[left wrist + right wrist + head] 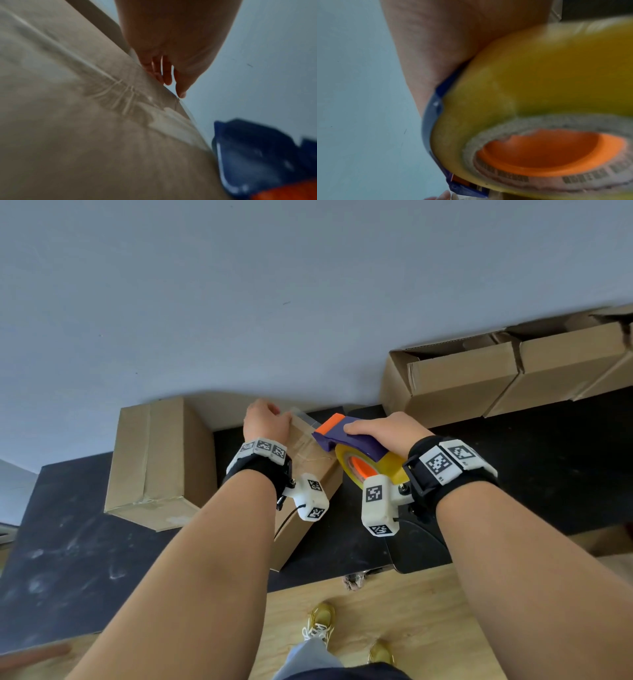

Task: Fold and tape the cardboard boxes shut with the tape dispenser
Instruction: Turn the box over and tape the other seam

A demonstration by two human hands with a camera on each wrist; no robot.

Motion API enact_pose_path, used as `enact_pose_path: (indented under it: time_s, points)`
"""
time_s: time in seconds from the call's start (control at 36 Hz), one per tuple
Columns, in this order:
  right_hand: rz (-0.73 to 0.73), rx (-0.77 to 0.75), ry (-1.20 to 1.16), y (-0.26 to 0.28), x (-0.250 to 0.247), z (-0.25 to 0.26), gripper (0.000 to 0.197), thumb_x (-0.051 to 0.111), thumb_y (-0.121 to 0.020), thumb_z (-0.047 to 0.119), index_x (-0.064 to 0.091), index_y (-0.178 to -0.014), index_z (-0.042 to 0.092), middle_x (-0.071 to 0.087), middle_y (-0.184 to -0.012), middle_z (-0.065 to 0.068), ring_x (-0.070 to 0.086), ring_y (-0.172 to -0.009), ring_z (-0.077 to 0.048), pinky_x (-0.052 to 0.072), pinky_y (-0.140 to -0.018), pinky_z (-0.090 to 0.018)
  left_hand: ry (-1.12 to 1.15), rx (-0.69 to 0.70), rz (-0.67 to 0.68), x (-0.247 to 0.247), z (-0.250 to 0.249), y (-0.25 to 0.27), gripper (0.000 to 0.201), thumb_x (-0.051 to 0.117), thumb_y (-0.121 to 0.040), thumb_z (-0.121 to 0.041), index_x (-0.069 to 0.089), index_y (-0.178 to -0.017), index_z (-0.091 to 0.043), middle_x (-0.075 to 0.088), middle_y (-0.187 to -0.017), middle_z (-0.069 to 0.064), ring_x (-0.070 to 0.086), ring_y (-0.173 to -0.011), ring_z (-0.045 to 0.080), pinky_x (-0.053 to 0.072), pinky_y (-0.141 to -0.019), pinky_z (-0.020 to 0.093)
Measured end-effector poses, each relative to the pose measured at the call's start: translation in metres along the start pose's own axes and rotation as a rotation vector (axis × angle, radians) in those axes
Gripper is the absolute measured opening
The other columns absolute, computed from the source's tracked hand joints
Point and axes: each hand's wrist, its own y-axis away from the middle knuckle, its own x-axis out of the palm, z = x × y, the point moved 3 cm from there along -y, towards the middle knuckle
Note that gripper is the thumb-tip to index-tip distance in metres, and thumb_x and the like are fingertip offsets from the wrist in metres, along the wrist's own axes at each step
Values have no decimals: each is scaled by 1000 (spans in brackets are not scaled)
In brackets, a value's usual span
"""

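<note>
Box: I have the box (pixel 308 474) under both wrists, its far end at my left fingertips; clear tape (pixel 303 426) already runs along the top seam and lifts off past that end.
Dispenser: the dispenser (pixel 356 446) sits just right of my left fingers, nose at the box's far corner, with my right hand (pixel 383 431) wrapped over its purple handle.
Left hand: my left hand (pixel 265 421) curls over the far edge, fingers (pixel 167 75) bent down on the tape end.
Doing it well: I'd keep the left fingers pressing the tape flat over the edge, hold the strip taut, then tilt the blade to cut close to them.
Hard to see: the blade and the cut point are hidden behind my right hand; both wrist views are blurred; whether the tape is already stuck down the end face, I cannot tell.
</note>
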Motion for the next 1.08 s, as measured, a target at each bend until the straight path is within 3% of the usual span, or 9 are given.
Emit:
enact_pose_path:
  time_s: [0.17, 0.25, 0.44, 0.58, 0.72, 0.89, 0.97, 1.03, 1.08]
  points:
    - [13, 1, -1, -1, 0, 0, 35, 71, -80, 52, 61, -79, 18, 67, -87, -2, 62, -78, -15, 46, -68, -26, -169, 246, 41, 11, -14, 10, 24, 52, -90, -11, 72, -104, -10, 61, -116, 10, 56, -106, 27, 39, -82, 28]
    - [15, -1, -1, -1, 0, 0, 34, 71, -81, 51, 61, -79, 18, 67, -86, -2, 62, -77, -15, 45, -67, -26, -181, 237, 74, 15, -13, 9, 28, 48, -95, -12, 66, -116, -8, 58, -123, 12, 52, -113, 27, 40, -92, 33]
    - [23, 13, 2, -1, 1, -3, 36, 71, -80, 54, 61, -82, 19, 69, -95, -4, 64, -84, -17, 49, -74, -28, -210, 206, 154, 16, -8, 9, 33, 44, -97, -20, 60, -126, -14, 61, -126, 11, 54, -117, 29, 42, -94, 33]
    - [1, -4, -6, 0, 2, -3, 35, 71, -80, 53, 62, -81, 19, 70, -97, -6, 65, -84, -18, 49, -75, -29, -329, 304, 39, 15, -10, 25, 41, 44, -94, -12, 54, -133, -18, 51, -133, 9, 40, -125, 28, 37, -99, 38]
    - [-1, -7, -5, 2, 2, -7, 36, 71, -79, 54, 59, -81, 20, 67, -94, -4, 63, -82, -17, 46, -69, -28, -442, 445, 73, 28, -7, 39, 28, 46, -93, -11, 64, -113, -18, 56, -126, -1, 45, -120, 21, 40, -99, 32]
    - [-8, -16, 27, 6, 2, -11, 41, 70, -79, 57, 55, -78, 19, 61, -84, 1, 60, -75, -14, 42, -59, -26, -427, 434, 50, 34, -3, 57, 29, 42, -96, -9, 58, -120, -13, 53, -126, 4, 49, -116, 23, 40, -89, 29]
    - [1, -10, 26, 9, 0, -17, 43, 70, -78, 57, 56, -80, 17, 64, -88, -3, 61, -77, -16, 42, -60, -27, -453, 440, 72, 36, 0, 60, 39, 41, -97, -12, 48, -135, -11, 43, -144, 7, 39, -132, 24, 35, -106, 34]
    - [-2, -6, 19, 11, -1, -22, 43, 71, -77, 57, 57, -81, 17, 66, -92, -5, 62, -79, -17, 43, -62, -27, -514, 469, 167, 39, 2, 60, 48, 36, -100, -16, 34, -146, -7, 26, -156, 9, 21, -144, 26, 21, -118, 36]
    - [-2, -2, 21, 14, -4, -27, 44, 71, -77, 58, 58, -83, 17, 66, -96, -5, 63, -83, -18, 44, -66, -29, -533, 444, 202, 40, 4, 60, 49, 34, -101, -19, 30, -148, -5, 23, -157, 11, 17, -145, 27, 17, -119, 37]
